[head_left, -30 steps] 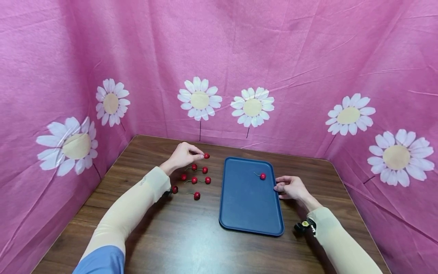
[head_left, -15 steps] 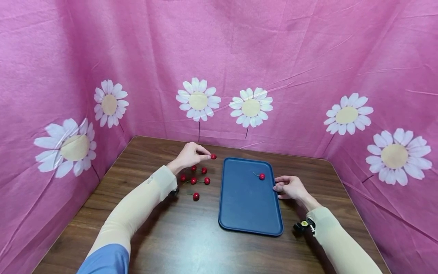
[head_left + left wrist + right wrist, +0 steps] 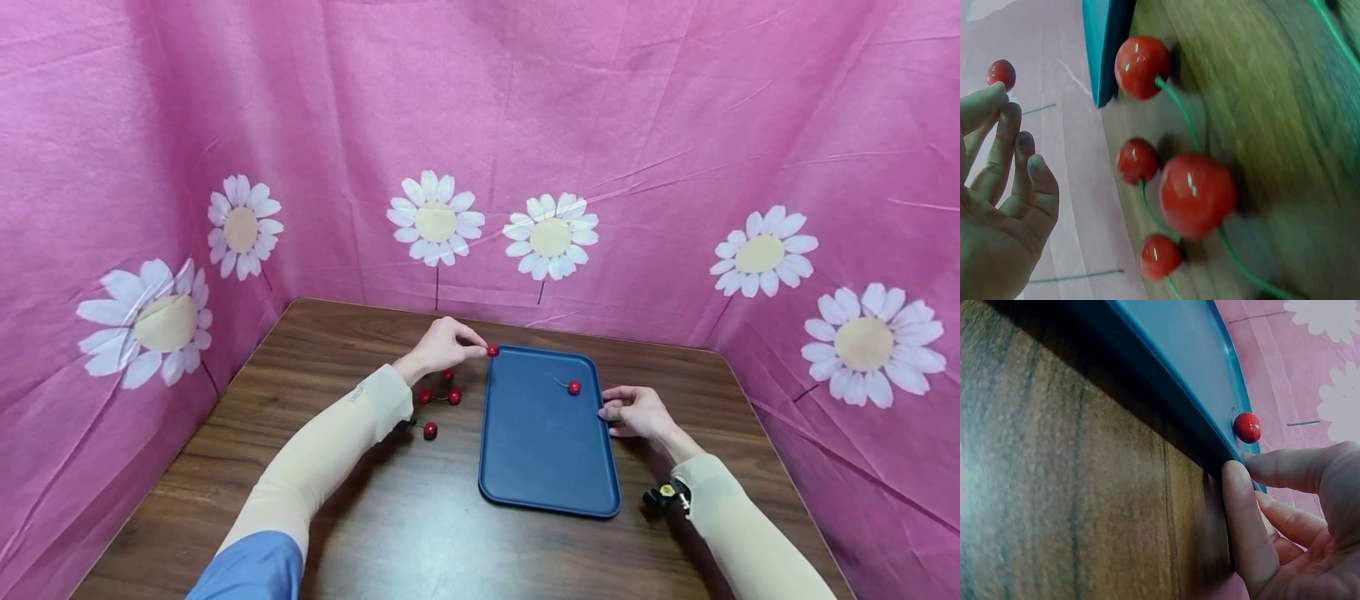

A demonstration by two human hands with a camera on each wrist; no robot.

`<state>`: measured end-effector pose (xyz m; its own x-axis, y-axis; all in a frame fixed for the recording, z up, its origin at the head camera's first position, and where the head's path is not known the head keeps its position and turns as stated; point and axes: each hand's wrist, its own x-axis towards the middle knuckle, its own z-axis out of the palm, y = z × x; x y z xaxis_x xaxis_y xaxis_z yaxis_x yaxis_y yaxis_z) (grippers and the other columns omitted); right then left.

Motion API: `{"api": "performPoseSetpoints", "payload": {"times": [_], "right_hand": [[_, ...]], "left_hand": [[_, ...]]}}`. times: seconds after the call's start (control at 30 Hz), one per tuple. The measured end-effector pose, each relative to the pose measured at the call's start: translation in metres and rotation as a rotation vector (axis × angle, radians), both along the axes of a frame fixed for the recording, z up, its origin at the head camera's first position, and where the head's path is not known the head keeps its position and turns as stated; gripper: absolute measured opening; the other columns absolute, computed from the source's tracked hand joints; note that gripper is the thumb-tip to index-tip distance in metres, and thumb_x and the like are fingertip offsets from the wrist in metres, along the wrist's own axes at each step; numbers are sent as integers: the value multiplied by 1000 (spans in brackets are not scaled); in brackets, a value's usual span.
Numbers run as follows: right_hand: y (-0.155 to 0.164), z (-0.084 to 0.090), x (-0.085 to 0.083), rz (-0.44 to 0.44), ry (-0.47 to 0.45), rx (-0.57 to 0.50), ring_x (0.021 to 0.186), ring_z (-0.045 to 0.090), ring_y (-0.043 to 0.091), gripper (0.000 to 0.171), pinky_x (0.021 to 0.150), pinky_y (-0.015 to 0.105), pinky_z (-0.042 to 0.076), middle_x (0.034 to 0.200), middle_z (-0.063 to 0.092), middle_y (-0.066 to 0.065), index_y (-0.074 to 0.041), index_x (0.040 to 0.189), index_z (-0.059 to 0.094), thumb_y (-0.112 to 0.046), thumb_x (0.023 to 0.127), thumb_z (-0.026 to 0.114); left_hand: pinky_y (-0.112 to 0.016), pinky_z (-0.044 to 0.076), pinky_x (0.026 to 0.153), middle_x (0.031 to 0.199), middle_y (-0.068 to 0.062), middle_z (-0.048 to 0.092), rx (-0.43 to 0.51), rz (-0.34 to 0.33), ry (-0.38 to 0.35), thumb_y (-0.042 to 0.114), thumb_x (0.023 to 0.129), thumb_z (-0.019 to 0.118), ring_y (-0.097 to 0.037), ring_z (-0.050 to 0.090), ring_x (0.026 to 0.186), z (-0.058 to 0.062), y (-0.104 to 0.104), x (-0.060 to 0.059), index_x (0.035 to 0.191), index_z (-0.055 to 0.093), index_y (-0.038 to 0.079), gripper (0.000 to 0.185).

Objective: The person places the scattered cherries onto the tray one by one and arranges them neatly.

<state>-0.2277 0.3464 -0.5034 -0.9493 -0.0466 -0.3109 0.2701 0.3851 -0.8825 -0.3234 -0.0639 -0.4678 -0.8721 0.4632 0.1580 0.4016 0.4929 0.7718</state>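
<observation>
My left hand (image 3: pixel 444 346) pinches a red cherry (image 3: pixel 492 351) between thumb and fingertips, at the far left corner of a dark blue tray (image 3: pixel 551 450). The held cherry (image 3: pixel 1001 74) appears at the fingertips in the left wrist view too. One cherry (image 3: pixel 574 387) with a green stem lies inside the tray, toward its far right. My right hand (image 3: pixel 637 411) grips the tray's right edge, thumb and fingers on the rim in the right wrist view. Several loose cherries (image 3: pixel 1197 195) lie on the table left of the tray, some hidden behind the left forearm in the head view.
The brown wooden table (image 3: pixel 390 533) carries everything. Pink cloth (image 3: pixel 480 100) printed with white daisies hangs behind it and along both sides. Beside the tray's left edge, loose cherries (image 3: pixel 454 397) lie beneath and near the left wrist.
My left hand has carried the pinched cherry rightward, from above the table to the tray's far left corner. The right hand and the tray have stayed in place.
</observation>
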Motion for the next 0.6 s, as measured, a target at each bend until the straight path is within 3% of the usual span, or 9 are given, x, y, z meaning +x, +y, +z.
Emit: {"api": "performPoseSetpoints", "payload": {"times": [0.4,0.6], "right_hand": [[0,1,0,-2,0,-4,79,73,5,52,69,29,68,88,77,-6,20,146,57,4,100,77],[0,1,1,3,1,-4,80,73,6,52,69,29,68,88,78,-5,20,145,57,3,100,77]], "left_hand": [[-27,53,78,109,-4,89,-28,-55,32,25,102,85,-15,65,89,-3,34,-3,109,92,16,13],[-27,53,77,109,-3,88,-46,-52,30,27,102,84,-14,64,86,-6,49,-2,108,92,17,14]]}}
